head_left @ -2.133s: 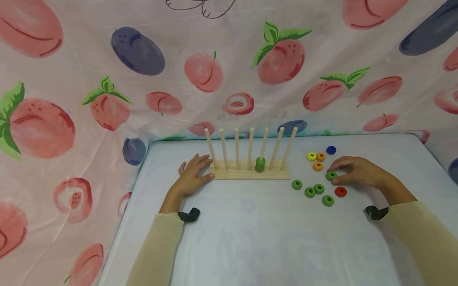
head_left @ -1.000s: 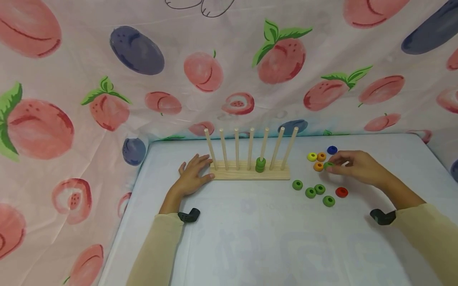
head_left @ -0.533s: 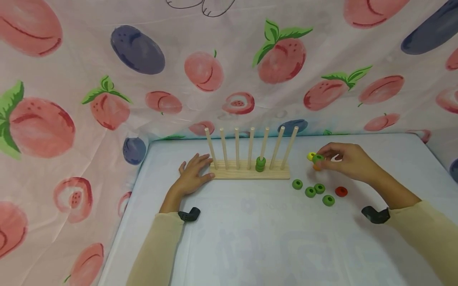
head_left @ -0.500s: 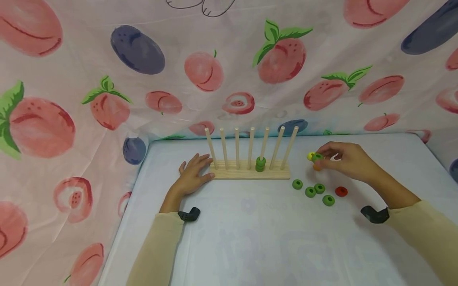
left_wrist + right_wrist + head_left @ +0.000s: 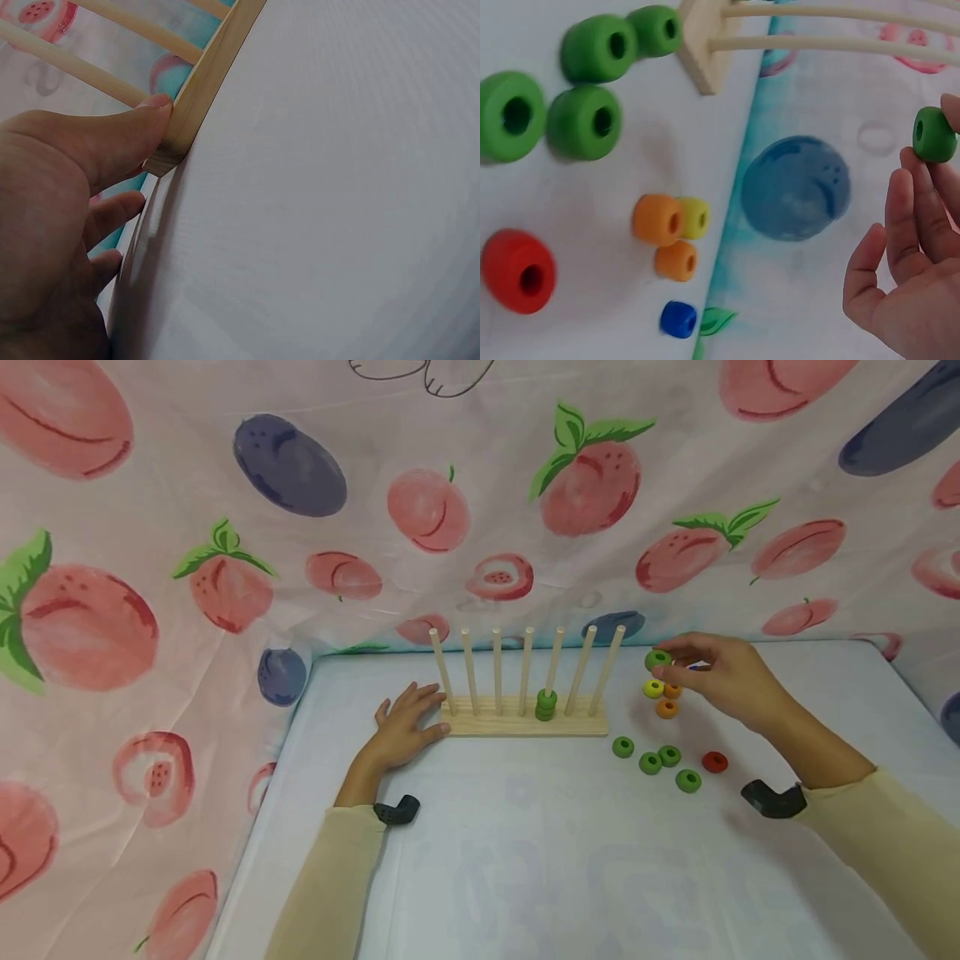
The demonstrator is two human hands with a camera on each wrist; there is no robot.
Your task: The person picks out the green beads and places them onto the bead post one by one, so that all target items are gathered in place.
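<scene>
My right hand [image 5: 731,681] pinches a green bead [image 5: 657,661] between thumb and fingertips, raised above the far part of the table. In the right wrist view this green bead [image 5: 934,136] shows its hole facing left. My left hand [image 5: 401,727] holds the left end of a wooden peg stand [image 5: 521,724]. Its thumb [image 5: 135,139] lies on the base's edge, with a fingertip behind the end corner. Stacked green beads [image 5: 546,705] sit on the fifth peg from the left; the other pegs are bare.
On the table [image 5: 510,860], several loose green beads [image 5: 650,763] lie right of the stand, beside a red bead [image 5: 715,762]. Farther back are a yellow bead [image 5: 654,688] and two orange beads [image 5: 667,709]. A blue bead [image 5: 679,319] is mostly hidden behind my right hand in the head view.
My right hand has picked the green bead up from near the red bead and carried it away from me and left, past the orange and yellow ones. My left hand stays put.
</scene>
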